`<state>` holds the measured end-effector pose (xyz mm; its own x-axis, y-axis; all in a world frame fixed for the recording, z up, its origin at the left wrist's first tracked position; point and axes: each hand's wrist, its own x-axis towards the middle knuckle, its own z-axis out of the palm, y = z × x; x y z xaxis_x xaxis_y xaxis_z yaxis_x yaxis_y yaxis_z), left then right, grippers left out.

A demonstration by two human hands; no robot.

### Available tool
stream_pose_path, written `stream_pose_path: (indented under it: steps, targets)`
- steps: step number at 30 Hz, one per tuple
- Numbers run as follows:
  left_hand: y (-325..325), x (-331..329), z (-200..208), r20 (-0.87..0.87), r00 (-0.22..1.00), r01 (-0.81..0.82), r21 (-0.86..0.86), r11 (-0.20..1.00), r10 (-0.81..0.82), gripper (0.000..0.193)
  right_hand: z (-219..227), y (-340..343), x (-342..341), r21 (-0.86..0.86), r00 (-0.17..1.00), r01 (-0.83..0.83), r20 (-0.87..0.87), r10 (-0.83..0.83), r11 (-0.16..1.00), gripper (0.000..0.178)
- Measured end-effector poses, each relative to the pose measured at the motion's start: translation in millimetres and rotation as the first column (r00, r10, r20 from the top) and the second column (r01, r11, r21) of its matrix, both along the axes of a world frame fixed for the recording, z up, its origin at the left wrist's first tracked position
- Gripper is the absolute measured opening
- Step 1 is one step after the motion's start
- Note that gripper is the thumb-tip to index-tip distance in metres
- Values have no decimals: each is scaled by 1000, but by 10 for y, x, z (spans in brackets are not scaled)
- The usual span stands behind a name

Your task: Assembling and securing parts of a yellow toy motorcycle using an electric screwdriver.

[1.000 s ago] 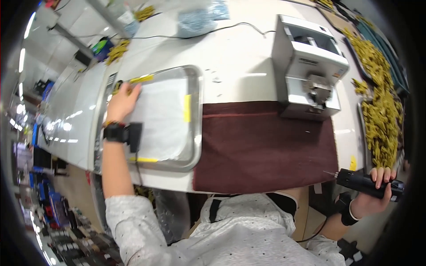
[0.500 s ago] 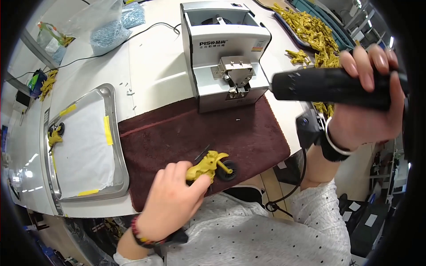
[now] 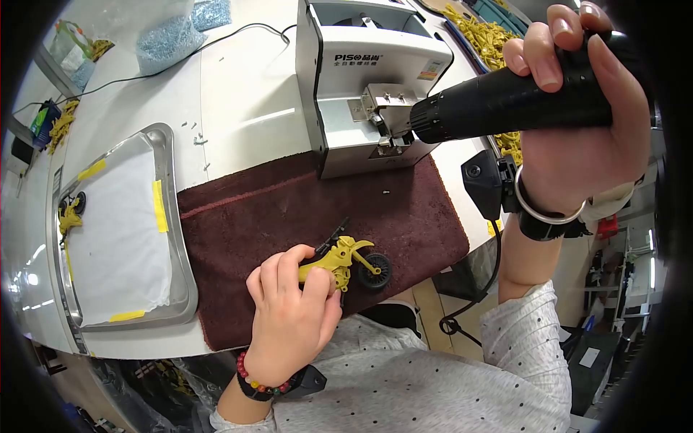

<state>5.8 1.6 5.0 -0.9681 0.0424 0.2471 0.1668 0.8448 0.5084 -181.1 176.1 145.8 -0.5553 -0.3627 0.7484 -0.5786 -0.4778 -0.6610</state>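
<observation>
With my left hand (image 3: 292, 310) I grip a yellow toy motorcycle (image 3: 339, 261) over the front part of a dark red cloth (image 3: 260, 216). One black spoked wheel (image 3: 375, 271) shows at its right end, by the fork; my fingers hide the other end. My right hand (image 3: 577, 94) is wrapped round a black electric screwdriver (image 3: 498, 108), raised on the right. The screwdriver's nose is in front of the feed outlet of a grey screw feeder (image 3: 382, 58) in this view; its bit cannot be made out.
A metal tray (image 3: 186, 289) lined with white paper lies at left, with another yellow toy motorcycle (image 3: 70, 214) at its left edge. Loose screws (image 3: 199, 138) lie behind it. Yellow parts (image 3: 480, 40) are heaped at back right. A bag of bluish-white pieces (image 3: 170, 43) stands back left.
My right hand has swung the screwdriver up and left toward the feeder's outlet. My left hand has shifted its hold on the toy motorcycle, whose front wheel now shows more fully.
</observation>
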Motion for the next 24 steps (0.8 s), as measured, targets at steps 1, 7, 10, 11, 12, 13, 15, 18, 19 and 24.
stream_pose_path:
  steps: [1, 7, 10, 11, 12, 13, 15, 18, 19, 24]
  targets:
    - [1, -2, 1, 1, 1000, 0, 2, 1000, 0, 20, 2, 7, -2, 1, 1000, -11, 8, 11, 1000, 26]
    - [-2, 6, 5, 10, 1000, -8, 10, 1000, 8, 20, 22, 103, -39, 2, 995, -86, 53, 85, 996, 24]
    - [-1, -4, 39, 43, 999, -4, 52, 999, 2, 20, 116, 356, -223, 0, 991, -112, 75, 111, 994, 24]
    - [-8, 0, 41, 54, 999, -13, 78, 997, 8, 21, 120, 422, -292, -1, 989, -121, 83, 121, 993, 24]
    - [-2, 0, 56, 65, 998, -17, 102, 995, 10, 23, 165, 531, -420, -3, 988, -127, 91, 126, 992, 24]
    - [4, -13, 78, 66, 998, -9, 104, 995, 2, 23, 176, 498, -492, -3, 987, -130, 98, 129, 992, 24]
    - [26, -34, 144, 33, 999, -24, 105, 994, 21, 32, 182, 409, -515, -6, 983, -145, 111, 145, 989, 24]
    - [111, -96, 206, 3, 1000, 26, 127, 992, -27, 44, 231, 483, -500, -8, 974, -186, 130, 185, 983, 25]
    - [134, -110, 188, -1, 1000, 18, 94, 995, -18, 49, 233, 462, -451, -7, 970, -201, 138, 200, 980, 25]
    - [183, -143, 15, -47, 999, -27, -31, 999, 25, 49, 112, 777, 74, 4, 938, -282, 211, 274, 959, 28]
